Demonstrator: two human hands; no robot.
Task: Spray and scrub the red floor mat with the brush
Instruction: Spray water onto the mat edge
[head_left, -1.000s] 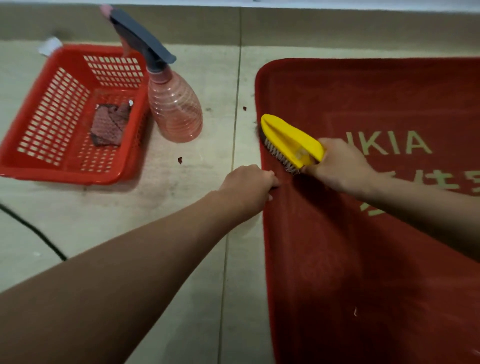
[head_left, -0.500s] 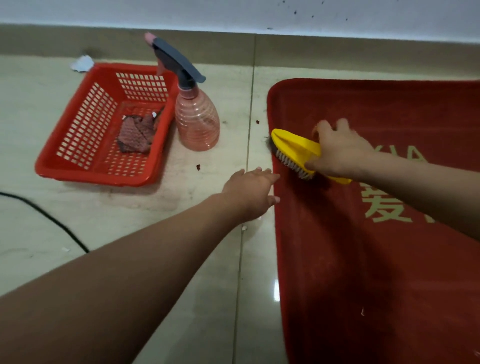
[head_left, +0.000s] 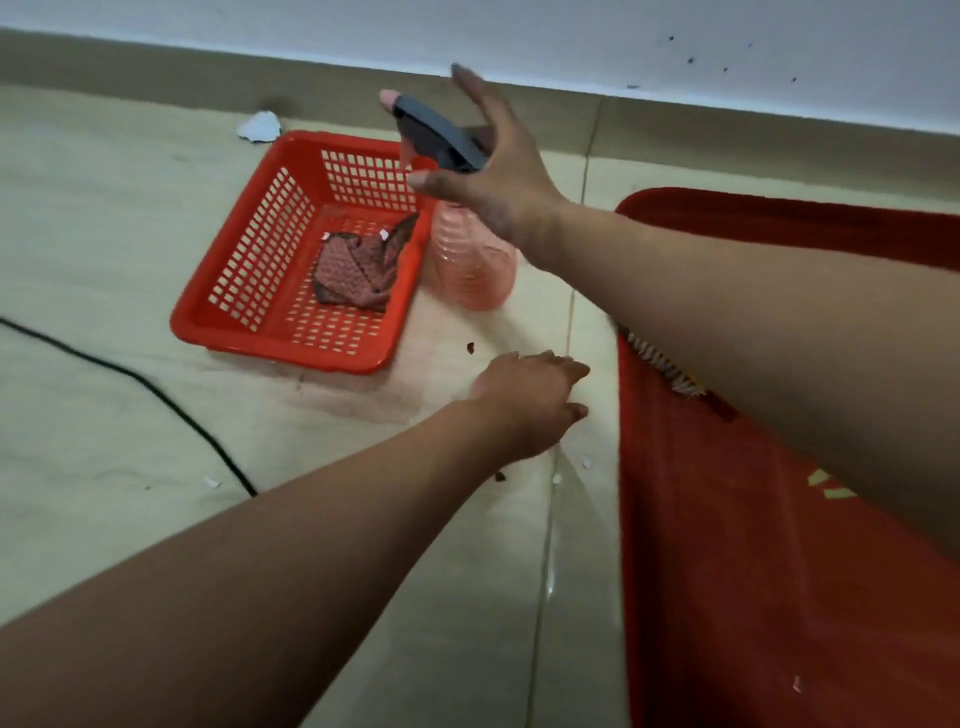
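The red floor mat (head_left: 727, 571) lies on the tiles at the right. Only the bristles of the brush (head_left: 662, 366) show near the mat's left edge; my right forearm hides the rest. A pink spray bottle (head_left: 470, 270) with a grey trigger head stands on the floor beside the basket. My right hand (head_left: 488, 171) hovers at the trigger head with fingers spread, holding nothing. My left hand (head_left: 530, 400) rests flat on the tiles just left of the mat, fingers relaxed.
A red plastic basket (head_left: 249, 244) with a crumpled reddish cloth (head_left: 358, 270) inside stands left of the bottle. A black cable (head_left: 156, 395) runs across the floor at the left. The wall and skirting (head_left: 727, 124) close off the far side. Small bits of debris lie on the tiles.
My right hand let go of the brush and reached left to the spray bottle's head. The brush stays on the mat. My left hand left the mat's edge for the tiles.
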